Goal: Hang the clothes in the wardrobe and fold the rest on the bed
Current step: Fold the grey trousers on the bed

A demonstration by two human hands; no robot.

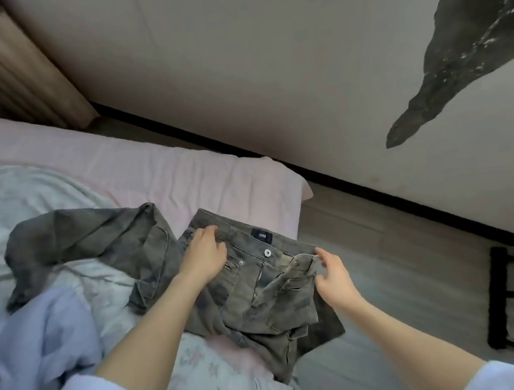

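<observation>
jeans: mottled grey-olive, dark label
sheet: pale pink
quilt: pale, pink floral print
garment: light blue

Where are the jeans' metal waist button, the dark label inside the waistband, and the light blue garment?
metal waist button (267, 252): head view, on its centre.
dark label (261, 236): head view, on the patch's middle.
light blue garment (37, 338): head view, on its crumpled middle.

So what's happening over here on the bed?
A person is sorting out a pair of grey-green jeans at the corner of the bed. The left hand grips the waistband on one side, and the right hand pinches the other end by the open fly. The legs lie bunched and crooked, not yet folded. A pale blue garment sits in a heap nearby on the floral cover.
</observation>
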